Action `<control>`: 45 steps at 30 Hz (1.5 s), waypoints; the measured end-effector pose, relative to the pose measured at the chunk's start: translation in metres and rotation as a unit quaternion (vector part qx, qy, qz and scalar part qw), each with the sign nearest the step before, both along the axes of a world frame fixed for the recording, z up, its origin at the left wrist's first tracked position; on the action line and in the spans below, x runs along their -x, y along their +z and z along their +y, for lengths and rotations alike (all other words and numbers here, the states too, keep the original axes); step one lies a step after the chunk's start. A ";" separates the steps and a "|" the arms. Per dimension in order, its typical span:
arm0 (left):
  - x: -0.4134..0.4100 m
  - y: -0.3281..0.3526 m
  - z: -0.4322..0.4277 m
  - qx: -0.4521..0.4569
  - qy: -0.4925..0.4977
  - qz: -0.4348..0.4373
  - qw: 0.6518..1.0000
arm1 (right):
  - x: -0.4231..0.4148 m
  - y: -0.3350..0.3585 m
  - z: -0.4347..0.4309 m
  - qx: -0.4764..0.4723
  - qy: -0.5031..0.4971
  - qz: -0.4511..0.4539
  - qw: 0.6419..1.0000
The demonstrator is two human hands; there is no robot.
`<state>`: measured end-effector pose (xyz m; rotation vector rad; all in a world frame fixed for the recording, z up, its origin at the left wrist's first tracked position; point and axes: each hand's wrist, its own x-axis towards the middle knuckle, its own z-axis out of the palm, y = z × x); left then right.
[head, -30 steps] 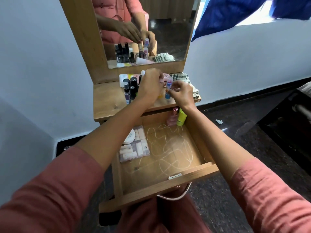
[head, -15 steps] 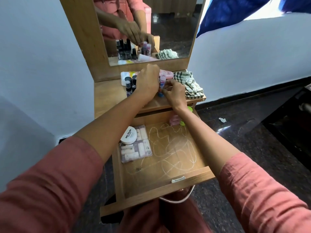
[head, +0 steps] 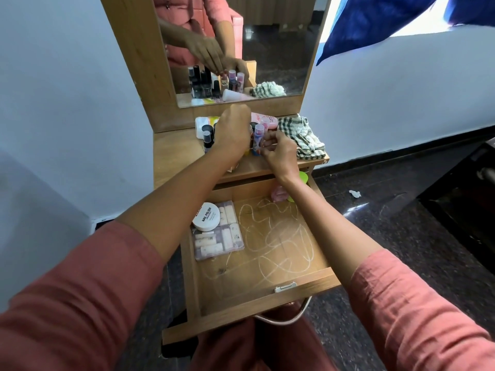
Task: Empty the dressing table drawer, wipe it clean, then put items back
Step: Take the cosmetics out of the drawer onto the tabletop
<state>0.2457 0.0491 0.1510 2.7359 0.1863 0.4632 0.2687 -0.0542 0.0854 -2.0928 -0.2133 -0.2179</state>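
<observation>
While right hand [head: 278,153] pinches upright bottle [head: 258,135], cap up, left hand [head: 233,135] grip unclear.

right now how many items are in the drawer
4: white tub on a clear case at left; pink bottle and green bottle at back right, partly behind the right forearm. Others may be hidden.

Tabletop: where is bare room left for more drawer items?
Bare wood: the left part of the tabletop, between its left edge and the dark bottles. Crowded: the back middle, with tubes, the left hand, and the right hand pinching a small bottle. The checked cloth fills the right end.
</observation>
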 end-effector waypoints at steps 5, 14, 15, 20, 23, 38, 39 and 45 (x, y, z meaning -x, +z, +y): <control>0.007 0.006 0.001 0.022 -0.010 -0.019 1.000 | 0.009 0.002 -0.009 0.004 -0.010 -0.015 1.000; 0.051 -0.035 -0.030 0.165 -0.096 -0.078 0.979 | 0.032 -0.011 -0.052 0.019 -0.048 -0.014 0.999; 0.055 -0.044 -0.034 0.171 -0.101 -0.064 0.978 | 0.034 -0.014 -0.058 0.020 -0.057 -0.013 0.998; 0.061 -0.091 -0.050 0.198 -0.061 0.026 0.978 | 0.042 -0.034 -0.082 0.021 -0.121 0.021 0.992; 0.056 -0.111 -0.056 0.195 -0.039 0.064 0.978 | 0.041 -0.044 -0.088 0.044 -0.131 0.039 0.990; 0.028 -0.136 -0.077 0.211 -0.045 0.083 0.973 | 0.026 -0.060 -0.076 0.226 -0.055 0.049 0.971; 0.028 -0.137 -0.077 0.218 -0.039 0.086 0.971 | 0.026 -0.061 -0.076 0.228 -0.054 0.045 0.971; 0.030 -0.138 -0.076 0.266 -0.026 0.080 0.960 | 0.029 -0.057 -0.078 0.244 -0.036 0.054 0.968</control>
